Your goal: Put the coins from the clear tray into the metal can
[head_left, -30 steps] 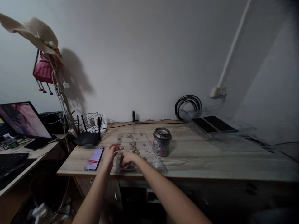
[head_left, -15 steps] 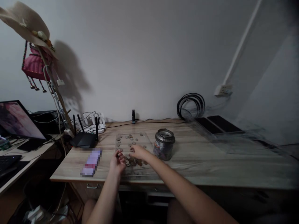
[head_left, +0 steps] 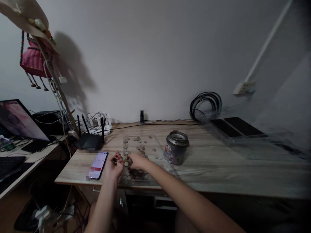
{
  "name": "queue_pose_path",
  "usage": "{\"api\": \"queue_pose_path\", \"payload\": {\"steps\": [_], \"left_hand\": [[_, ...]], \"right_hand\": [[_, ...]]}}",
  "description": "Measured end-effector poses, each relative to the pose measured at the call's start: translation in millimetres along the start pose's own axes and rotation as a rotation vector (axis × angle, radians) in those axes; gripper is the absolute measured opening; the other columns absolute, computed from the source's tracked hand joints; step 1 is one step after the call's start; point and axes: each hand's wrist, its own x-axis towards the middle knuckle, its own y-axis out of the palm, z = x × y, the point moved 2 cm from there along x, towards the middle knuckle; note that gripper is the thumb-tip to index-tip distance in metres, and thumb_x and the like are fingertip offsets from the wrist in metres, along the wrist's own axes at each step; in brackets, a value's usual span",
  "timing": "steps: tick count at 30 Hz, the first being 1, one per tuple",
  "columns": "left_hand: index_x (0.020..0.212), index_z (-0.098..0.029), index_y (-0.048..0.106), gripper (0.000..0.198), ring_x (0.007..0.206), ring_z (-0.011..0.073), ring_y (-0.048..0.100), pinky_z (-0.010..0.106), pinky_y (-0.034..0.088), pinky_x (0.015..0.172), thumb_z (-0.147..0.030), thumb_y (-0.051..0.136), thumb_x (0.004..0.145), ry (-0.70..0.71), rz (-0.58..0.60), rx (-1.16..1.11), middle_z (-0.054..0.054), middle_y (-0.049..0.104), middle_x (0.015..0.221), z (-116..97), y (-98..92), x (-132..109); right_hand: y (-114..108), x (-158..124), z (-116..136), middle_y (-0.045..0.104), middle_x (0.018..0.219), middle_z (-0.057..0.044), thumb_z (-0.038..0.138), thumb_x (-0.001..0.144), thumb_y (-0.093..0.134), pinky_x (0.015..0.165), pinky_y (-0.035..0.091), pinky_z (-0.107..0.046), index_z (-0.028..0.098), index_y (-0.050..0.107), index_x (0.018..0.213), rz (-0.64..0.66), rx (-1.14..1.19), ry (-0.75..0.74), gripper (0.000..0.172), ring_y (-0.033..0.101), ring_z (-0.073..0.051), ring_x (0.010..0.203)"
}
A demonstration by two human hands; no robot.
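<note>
My left hand [head_left: 115,165] is turned palm up beside the left edge of a clear shallow tray [head_left: 123,144], its fingers curled around a few coins [head_left: 115,160]. Over the tray's left part, my right hand [head_left: 136,161] points down and left with bent fingers close to the coins. Whatever its fingertips pinch is hidden. Several loose coins [head_left: 141,148] lie scattered in the tray, with a denser heap under my right wrist. Right of the tray stands a grey can-shaped coin bank [head_left: 176,150], with a slot in its lid and a cartoon picture on its side.
Left of the hands lies a lit phone [head_left: 98,165]. Behind it is a black router [head_left: 89,141]. A small dark bottle [head_left: 142,117] and coiled black cable [head_left: 206,105] are by the wall. Dark panels [head_left: 236,127] lie at the right. The wooden desk's front edge [head_left: 73,183] runs near my forearms.
My left hand has moved left, off the tray toward the phone, and its palm shows more. My right hand has shifted left and down among the coins. The view has turned slightly.
</note>
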Motion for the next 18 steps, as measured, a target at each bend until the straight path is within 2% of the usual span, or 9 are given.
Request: {"api": "queue_pose_path", "payload": {"steps": [1, 3, 6, 9, 14, 18], "left_hand": [[0.079, -0.008, 0.05, 0.021, 0.044, 0.0034, 0.041, 0.011, 0.031, 0.036, 0.001, 0.032, 0.073, -0.006, -0.004, -0.002, 0.0, 0.044, 0.058, 1.0, 0.1, -1.3], [0.079, -0.008, 0.05, 0.021, 0.044, 0.0036, 0.042, 0.011, 0.032, 0.036, 0.001, 0.032, 0.073, -0.018, -0.019, -0.003, 0.001, 0.045, 0.06, 2.8, 0.7, -3.9], [0.078, -0.008, 0.05, 0.019, 0.045, 0.0037, 0.043, 0.01, 0.034, 0.037, 0.0, 0.033, 0.074, -0.028, -0.039, 0.003, 0.001, 0.046, 0.059, 2.8, 0.0, -5.5], [0.077, -0.008, 0.051, 0.019, 0.046, 0.0039, 0.045, 0.01, 0.035, 0.037, 0.0, 0.033, 0.074, -0.033, -0.041, -0.001, 0.002, 0.047, 0.06, 1.1, -2.9, -3.6], [0.078, -0.008, 0.052, 0.02, 0.049, 0.005, 0.049, 0.011, 0.038, 0.038, 0.0, 0.034, 0.074, -0.038, -0.074, -0.001, 0.003, 0.05, 0.062, 4.2, -4.4, -1.1], [0.077, -0.008, 0.052, 0.02, 0.048, 0.0055, 0.05, 0.012, 0.038, 0.038, 0.0, 0.035, 0.073, -0.072, -0.094, -0.007, 0.003, 0.05, 0.061, 11.5, -2.3, -3.0]], "right_hand": [[0.3, 0.9, 3.4, 0.062, 0.098, -0.01, 0.033, 0.051, 0.071, 0.066, 0.042, -0.024, 0.015, 0.061, 0.099, -0.035, -0.025, -0.015, 0.053, 0.058, -0.021, 0.083], [3.7, 1.7, 11.4, 0.062, 0.099, -0.011, 0.032, 0.055, 0.068, 0.064, 0.042, -0.023, 0.013, 0.061, 0.1, -0.023, -0.038, -0.032, 0.049, 0.058, -0.02, 0.083], [8.8, -2.8, 22.1, 0.066, 0.083, -0.009, 0.026, 0.06, 0.063, 0.057, 0.041, -0.022, 0.012, 0.065, 0.09, 0.072, -0.041, -0.005, 0.033, 0.059, -0.018, 0.071], [6.2, -15.0, 29.9, 0.066, 0.072, -0.007, 0.021, 0.057, 0.064, 0.053, 0.04, -0.021, 0.011, 0.067, 0.08, 0.138, -0.057, 0.006, 0.025, 0.058, -0.017, 0.062], [-5.5, -32.7, 36.7, 0.067, 0.071, -0.007, 0.017, 0.059, 0.059, 0.051, 0.04, -0.021, 0.011, 0.069, 0.08, 0.282, -0.129, -0.024, 0.024, 0.056, -0.015, 0.058], [-11.1, -32.7, 28.1, 0.063, 0.061, -0.002, 0.014, 0.058, 0.057, 0.045, 0.038, -0.019, 0.013, 0.069, 0.077, 0.434, -0.04, -0.013, 0.023, 0.053, -0.012, 0.05]]}}
